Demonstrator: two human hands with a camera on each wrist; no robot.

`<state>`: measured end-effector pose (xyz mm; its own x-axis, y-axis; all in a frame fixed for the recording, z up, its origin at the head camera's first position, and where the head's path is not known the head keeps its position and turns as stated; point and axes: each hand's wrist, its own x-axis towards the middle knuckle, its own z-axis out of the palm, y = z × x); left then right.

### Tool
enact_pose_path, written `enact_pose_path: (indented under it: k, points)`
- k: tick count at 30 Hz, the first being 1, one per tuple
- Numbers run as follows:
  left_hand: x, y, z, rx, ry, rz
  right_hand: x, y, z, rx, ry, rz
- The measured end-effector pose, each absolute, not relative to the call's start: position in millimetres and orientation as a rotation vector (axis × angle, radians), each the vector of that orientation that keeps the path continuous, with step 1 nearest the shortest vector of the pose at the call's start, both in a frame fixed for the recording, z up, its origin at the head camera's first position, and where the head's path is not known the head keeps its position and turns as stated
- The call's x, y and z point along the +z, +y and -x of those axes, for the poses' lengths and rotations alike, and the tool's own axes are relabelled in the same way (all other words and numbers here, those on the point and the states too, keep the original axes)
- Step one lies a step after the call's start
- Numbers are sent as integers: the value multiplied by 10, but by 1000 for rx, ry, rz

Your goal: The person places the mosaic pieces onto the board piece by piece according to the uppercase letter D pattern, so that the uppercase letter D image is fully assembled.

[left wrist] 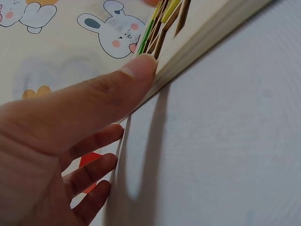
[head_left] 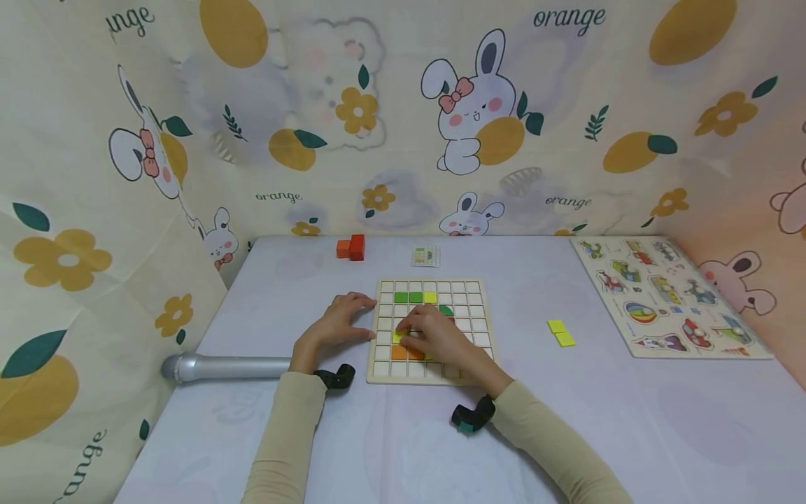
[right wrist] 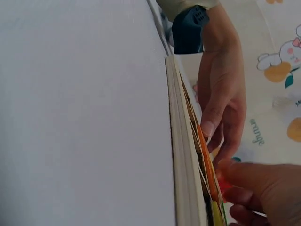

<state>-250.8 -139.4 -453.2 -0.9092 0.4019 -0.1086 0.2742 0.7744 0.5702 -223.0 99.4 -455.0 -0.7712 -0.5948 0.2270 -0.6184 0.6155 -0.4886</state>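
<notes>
A wooden grid board (head_left: 469, 301) lies on the table in front of me. It holds two green pieces (head_left: 407, 297), a yellow piece (head_left: 430, 297), an orange piece (head_left: 403, 352) and a dark green and red piece (head_left: 448, 311) half hidden by my hand. My left hand (head_left: 343, 323) rests with straight fingers against the board's left edge (left wrist: 211, 33); its thumb (left wrist: 94, 103) touches the rim. My right hand (head_left: 434, 337) lies over the board's middle, its curled fingers pinching a yellow-green piece (head_left: 399, 337). The right wrist view shows the board edge (right wrist: 181, 141) and my left hand (right wrist: 221, 94) beyond it.
Orange and red blocks (head_left: 351, 247) and a small pattern card (head_left: 425, 256) sit at the back. Two yellow pieces (head_left: 560, 332) lie right of the board. An animal peg puzzle (head_left: 667, 297) lies far right. A silver tube (head_left: 227, 367) lies at the left edge.
</notes>
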Motion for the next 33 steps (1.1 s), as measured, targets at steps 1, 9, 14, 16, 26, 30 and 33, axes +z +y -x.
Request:
enact_pose_path:
  k: [1, 9, 14, 16, 26, 30, 33]
  points:
    - [-4535, -1394, 2509, 832, 2744, -534, -4535, 1006, 2231, 895, -2788, -1038]
    - [-4529, -1391, 2509, 824, 2752, -536, -4349, 1253, 2238, 1063, -2642, -1006]
    - [-4535, -1390, 2498, 833, 2759, -547, -4304, 1534, 2222, 1061, -2582, -950]
    - [-4542, -1390, 2498, 830, 2764, -553, -4290, 1661, 2203, 1054, -2580, -902]
    - [-4517, -1390, 2500, 837, 2739, -535, -4266, 2330, 2098, 860, -2599, -665]
    - [-4519, -1390, 2501, 840, 2740, -544, -4298, 2587, 2080, 783, -2528, -638]
    - [-4531, -1389, 2504, 837, 2739, -535, -4298, 2745, 2069, 747, -2507, -589]
